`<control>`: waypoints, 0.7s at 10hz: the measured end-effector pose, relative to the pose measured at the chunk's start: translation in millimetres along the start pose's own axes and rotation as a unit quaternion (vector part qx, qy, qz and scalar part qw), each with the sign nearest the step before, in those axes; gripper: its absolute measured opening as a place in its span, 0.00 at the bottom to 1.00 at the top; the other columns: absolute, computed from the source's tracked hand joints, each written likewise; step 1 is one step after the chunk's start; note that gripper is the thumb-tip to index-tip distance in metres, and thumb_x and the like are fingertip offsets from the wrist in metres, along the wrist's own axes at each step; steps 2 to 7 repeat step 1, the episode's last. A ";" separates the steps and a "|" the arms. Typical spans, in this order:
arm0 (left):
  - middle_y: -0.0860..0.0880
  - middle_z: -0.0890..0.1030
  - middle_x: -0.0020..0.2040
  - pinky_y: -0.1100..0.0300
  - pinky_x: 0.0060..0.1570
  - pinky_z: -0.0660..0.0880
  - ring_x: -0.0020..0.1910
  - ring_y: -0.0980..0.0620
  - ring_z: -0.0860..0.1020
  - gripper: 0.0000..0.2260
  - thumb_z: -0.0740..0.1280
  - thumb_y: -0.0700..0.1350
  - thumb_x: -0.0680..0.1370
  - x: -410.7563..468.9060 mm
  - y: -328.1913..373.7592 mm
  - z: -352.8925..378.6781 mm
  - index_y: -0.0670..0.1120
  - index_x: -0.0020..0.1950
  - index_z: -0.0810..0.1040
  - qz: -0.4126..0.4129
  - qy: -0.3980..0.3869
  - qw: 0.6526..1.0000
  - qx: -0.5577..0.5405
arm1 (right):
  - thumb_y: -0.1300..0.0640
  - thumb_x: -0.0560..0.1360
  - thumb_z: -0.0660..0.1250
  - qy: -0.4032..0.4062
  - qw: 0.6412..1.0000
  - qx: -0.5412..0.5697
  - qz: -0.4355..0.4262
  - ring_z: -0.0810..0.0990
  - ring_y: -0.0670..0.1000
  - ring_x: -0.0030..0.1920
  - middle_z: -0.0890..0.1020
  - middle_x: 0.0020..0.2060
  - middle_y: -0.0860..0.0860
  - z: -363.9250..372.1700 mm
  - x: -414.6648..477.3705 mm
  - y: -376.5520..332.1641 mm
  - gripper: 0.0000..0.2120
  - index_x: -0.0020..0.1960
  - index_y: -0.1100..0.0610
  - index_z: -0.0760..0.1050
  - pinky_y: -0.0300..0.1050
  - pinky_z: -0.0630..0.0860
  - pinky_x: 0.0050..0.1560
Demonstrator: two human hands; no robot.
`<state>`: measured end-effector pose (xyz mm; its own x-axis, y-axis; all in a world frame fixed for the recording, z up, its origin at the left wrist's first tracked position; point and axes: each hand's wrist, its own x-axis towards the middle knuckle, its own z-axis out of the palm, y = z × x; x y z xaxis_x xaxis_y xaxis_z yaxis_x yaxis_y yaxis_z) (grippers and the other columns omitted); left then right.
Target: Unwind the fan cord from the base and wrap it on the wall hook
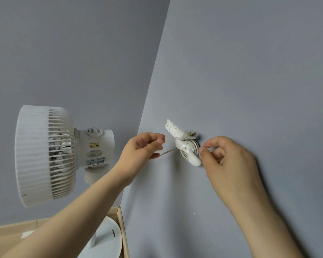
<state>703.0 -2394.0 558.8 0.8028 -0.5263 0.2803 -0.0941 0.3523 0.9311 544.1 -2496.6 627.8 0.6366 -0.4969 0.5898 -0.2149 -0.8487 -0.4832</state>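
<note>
We see the cord coiled several turns round the wall hook, left hand pinching a thin strand leading there, right hand pinching the coil, so wrapping seems nearly finished

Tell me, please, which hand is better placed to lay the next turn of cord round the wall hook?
Left, probably. The left hand pinches the free cord stretched toward the wall hook, so it can carry it round. The right hand pinches the coil on the hook, seemingly steadying it.
</note>
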 end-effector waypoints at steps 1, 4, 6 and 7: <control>0.48 0.84 0.47 0.54 0.56 0.79 0.45 0.54 0.80 0.05 0.68 0.41 0.77 -20.5 3.1 -1.5 0.46 0.51 0.82 0.013 0.044 0.999 0.016 | 0.53 0.74 0.67 0.009 0.997 0.080 0.001 0.82 0.50 0.35 0.83 0.36 0.46 -0.1 -6.8 0.1 0.01 0.44 0.49 0.77 0.48 0.79 0.39; 0.48 0.84 0.47 0.54 0.56 0.79 0.45 0.54 0.80 0.05 0.68 0.41 0.77 -20.5 3.1 -1.5 0.46 0.51 0.82 0.013 0.044 0.999 0.016 | 0.53 0.74 0.67 0.009 0.997 0.080 0.001 0.82 0.50 0.35 0.83 0.36 0.46 -0.1 -6.8 0.1 0.01 0.44 0.49 0.77 0.48 0.79 0.39; 0.48 0.84 0.47 0.54 0.56 0.79 0.45 0.54 0.80 0.05 0.68 0.41 0.77 -20.5 3.1 -1.5 0.46 0.51 0.82 0.013 0.044 0.999 0.016 | 0.53 0.74 0.67 0.009 0.997 0.080 0.001 0.82 0.50 0.35 0.83 0.36 0.46 -0.1 -6.8 0.1 0.01 0.44 0.49 0.77 0.48 0.79 0.39; 0.48 0.84 0.47 0.54 0.56 0.79 0.45 0.54 0.80 0.05 0.68 0.41 0.77 -20.5 3.1 -1.5 0.46 0.51 0.82 0.013 0.044 0.999 0.016 | 0.53 0.74 0.67 0.009 0.997 0.080 0.001 0.82 0.50 0.35 0.83 0.36 0.46 -0.1 -6.8 0.1 0.01 0.44 0.49 0.77 0.48 0.79 0.39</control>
